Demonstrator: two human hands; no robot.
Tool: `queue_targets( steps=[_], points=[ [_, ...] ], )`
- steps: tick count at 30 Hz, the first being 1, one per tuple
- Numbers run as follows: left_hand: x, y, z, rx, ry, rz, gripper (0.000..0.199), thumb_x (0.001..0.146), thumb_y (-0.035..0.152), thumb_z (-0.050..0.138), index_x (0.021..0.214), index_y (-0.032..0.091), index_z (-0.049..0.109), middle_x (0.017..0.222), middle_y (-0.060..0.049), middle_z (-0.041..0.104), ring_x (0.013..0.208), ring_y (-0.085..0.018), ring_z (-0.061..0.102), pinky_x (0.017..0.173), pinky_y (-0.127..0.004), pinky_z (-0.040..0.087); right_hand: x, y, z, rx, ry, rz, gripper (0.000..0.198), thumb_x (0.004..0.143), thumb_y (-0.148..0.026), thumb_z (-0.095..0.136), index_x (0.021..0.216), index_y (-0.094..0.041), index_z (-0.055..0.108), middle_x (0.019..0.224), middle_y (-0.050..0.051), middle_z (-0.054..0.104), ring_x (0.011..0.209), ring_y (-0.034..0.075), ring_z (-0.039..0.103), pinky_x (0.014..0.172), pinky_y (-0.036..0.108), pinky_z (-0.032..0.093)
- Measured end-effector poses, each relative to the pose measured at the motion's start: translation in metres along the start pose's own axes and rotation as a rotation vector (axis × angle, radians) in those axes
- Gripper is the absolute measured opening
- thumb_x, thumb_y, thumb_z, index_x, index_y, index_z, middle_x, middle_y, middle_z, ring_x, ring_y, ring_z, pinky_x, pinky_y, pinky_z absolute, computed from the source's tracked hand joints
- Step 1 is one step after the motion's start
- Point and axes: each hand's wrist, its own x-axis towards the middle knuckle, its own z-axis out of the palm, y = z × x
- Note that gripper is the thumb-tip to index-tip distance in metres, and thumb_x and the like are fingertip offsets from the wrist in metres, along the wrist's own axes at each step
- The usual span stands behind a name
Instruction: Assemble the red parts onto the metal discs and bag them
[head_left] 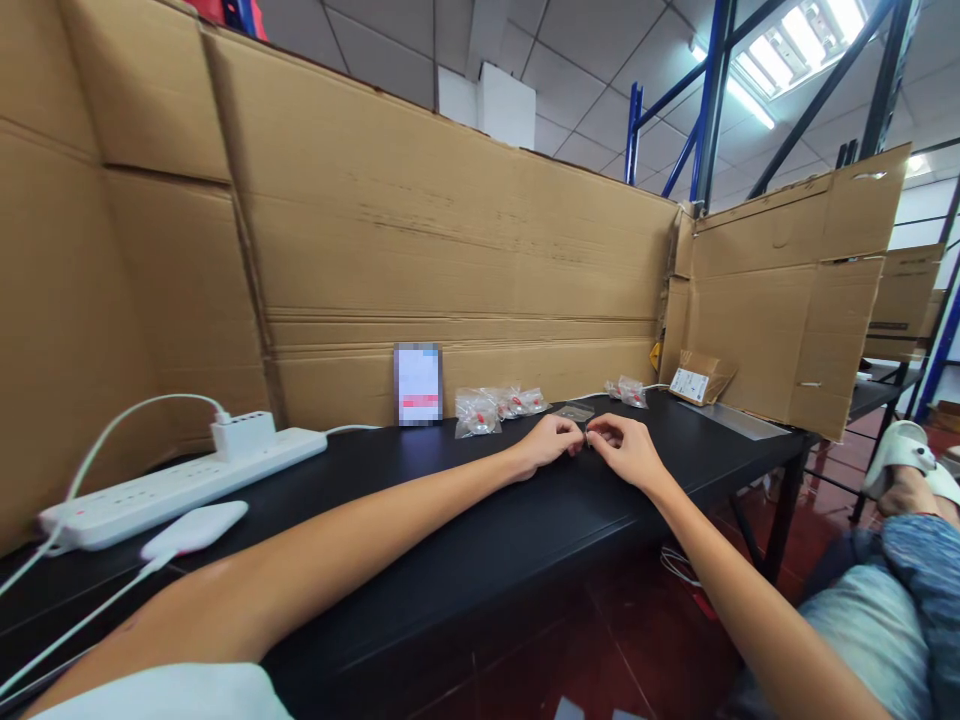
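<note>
My left hand and my right hand are close together over the black table, thumbs and fingertips pinched. A small thin thing shows between the fingertips, too small to name. Just behind the hands lies a flat clear plastic bag. Left of it rest several clear bags with small red items inside, such as the nearest bag. Another pair of bags with red bits lies behind my right hand.
Cardboard walls enclose the table's back and sides. A bright pixelated panel leans at the back. On the left are a white power strip and a white pad with cables. A brown package sits back right. Another person's leg shows at right.
</note>
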Motion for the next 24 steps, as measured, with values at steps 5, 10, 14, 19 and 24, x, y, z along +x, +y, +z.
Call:
queue_targets(
  steps=[5,10,14,19,24],
  points=[
    [-0.0048,0.0046,-0.0011,-0.036,-0.004,-0.03,0.018,0.068,0.031,0.056,0.061,0.015,0.06,0.054,0.002,0.054,0.053,-0.01,0.047,0.055,-0.022,0.033,-0.0005,-0.0005,-0.0005,0.115,-0.063,0.032,0.043,0.075,-0.043,0.069,0.111,-0.02,0.063,0.1,0.007,0.069,0.08,0.016,0.065,0.067,0.025,0.052],
    [-0.0056,0.0044,-0.0006,-0.032,-0.026,-0.034,0.016,0.065,0.029,0.053,0.058,0.015,0.057,0.052,0.004,0.05,0.052,-0.008,0.042,0.054,-0.022,0.029,-0.002,0.0029,0.0019,0.138,-0.132,0.03,0.041,0.07,-0.041,0.074,0.103,-0.018,0.065,0.083,0.003,0.069,0.074,0.015,0.065,0.067,0.026,0.053],
    [-0.0023,0.0032,-0.0018,-0.019,-0.05,-0.067,0.018,0.064,0.031,0.05,0.056,0.015,0.056,0.051,0.003,0.049,0.051,-0.009,0.042,0.051,-0.023,0.027,-0.0022,0.0019,0.0027,0.164,-0.117,-0.013,0.038,0.069,-0.035,0.074,0.102,-0.019,0.064,0.086,0.003,0.069,0.075,0.014,0.064,0.069,0.026,0.053],
    [0.0002,0.0026,-0.0032,-0.012,-0.023,-0.103,0.018,0.063,0.028,0.046,0.052,0.016,0.052,0.05,0.001,0.05,0.049,-0.009,0.043,0.049,-0.023,0.027,-0.001,0.0037,0.0014,0.247,-0.066,0.036,0.036,0.068,-0.033,0.073,0.098,-0.018,0.063,0.078,0.001,0.065,0.063,0.011,0.058,0.06,0.023,0.051],
    [0.0004,0.0022,-0.0019,-0.081,0.037,-0.123,0.017,0.066,0.028,0.047,0.059,0.015,0.056,0.054,0.001,0.053,0.052,-0.01,0.049,0.048,-0.022,0.028,-0.0015,0.0042,-0.0001,0.205,-0.058,0.051,0.036,0.067,-0.033,0.073,0.099,-0.018,0.066,0.074,-0.001,0.061,0.058,0.009,0.054,0.056,0.021,0.047]
  ],
)
